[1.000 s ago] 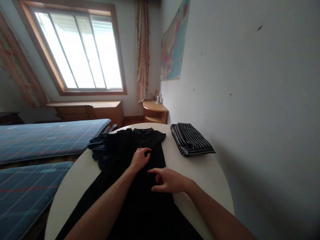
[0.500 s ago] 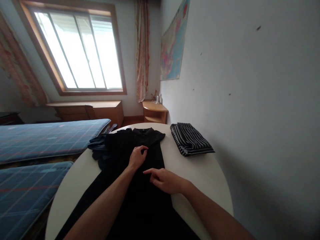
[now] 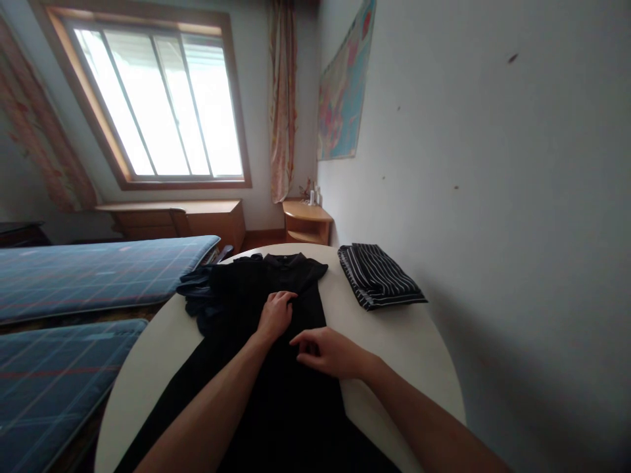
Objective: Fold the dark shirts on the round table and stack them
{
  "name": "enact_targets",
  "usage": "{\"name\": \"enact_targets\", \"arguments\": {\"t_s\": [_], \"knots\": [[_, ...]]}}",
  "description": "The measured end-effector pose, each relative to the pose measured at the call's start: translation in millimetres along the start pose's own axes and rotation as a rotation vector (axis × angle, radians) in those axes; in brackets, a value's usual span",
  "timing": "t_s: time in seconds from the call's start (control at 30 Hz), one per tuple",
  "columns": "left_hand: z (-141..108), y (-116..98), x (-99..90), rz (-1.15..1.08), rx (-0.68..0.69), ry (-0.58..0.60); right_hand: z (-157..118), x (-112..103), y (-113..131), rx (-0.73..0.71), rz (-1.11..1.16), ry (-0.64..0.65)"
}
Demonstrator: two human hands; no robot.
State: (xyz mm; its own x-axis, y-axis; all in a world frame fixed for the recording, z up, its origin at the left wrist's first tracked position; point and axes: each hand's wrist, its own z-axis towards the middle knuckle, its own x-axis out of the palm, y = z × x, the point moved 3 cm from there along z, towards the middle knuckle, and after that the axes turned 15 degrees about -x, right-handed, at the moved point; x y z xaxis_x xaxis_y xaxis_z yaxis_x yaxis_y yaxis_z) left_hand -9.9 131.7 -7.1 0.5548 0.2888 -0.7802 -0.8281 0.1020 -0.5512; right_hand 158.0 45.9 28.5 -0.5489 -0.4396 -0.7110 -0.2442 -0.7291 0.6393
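A black collared shirt [image 3: 308, 286] lies spread out on a round white table [image 3: 394, 355], its collar at the far edge. My left hand [image 3: 277, 315] rests on the middle of the shirt, fingers together and gently bent, holding nothing I can see. Closer to me and to the right, my right hand [image 3: 331, 353] hovers over or lightly touches the shirt's right side. Its fingers are curled loosely, with thumb and index finger apart. The black cloth is so dark that its folds near my hands are hard to make out.
Crumpled dark blue cloth [image 3: 197, 292] lies at the table's left edge. A folded black-and-white striped garment [image 3: 382, 276] sits at the right, near the white wall [image 3: 517, 263]. Plaid mattresses [image 3: 98, 272] are on the left. A corner shelf [image 3: 308, 211] stands behind.
My right hand has drawn its index finger in, so its fingers are more curled. My left hand has shifted slightly on the shirt. The view has turned a little.
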Motion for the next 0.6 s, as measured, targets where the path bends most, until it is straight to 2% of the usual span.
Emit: {"name": "enact_targets", "arguments": {"t_s": [0.17, 0.33, 0.43, 0.6], "knots": [[0, -1, -0.2, 0.030, 0.011, 0.007, 15, -30, -35, 0.217, -0.261, -0.290], [-1, -4, -2.5, 0.009, -0.001, 0.011, 40, -62, -97, 0.486, -0.326, -0.419], [-1, -3, -2.5, -0.019, -0.005, 0.010, 57, -76, -131, 0.599, -0.381, -0.472], [-1, -2, -1.1, -0.043, 0.012, 0.001, 84, -88, -172, 0.676, -0.414, -0.522]]}}
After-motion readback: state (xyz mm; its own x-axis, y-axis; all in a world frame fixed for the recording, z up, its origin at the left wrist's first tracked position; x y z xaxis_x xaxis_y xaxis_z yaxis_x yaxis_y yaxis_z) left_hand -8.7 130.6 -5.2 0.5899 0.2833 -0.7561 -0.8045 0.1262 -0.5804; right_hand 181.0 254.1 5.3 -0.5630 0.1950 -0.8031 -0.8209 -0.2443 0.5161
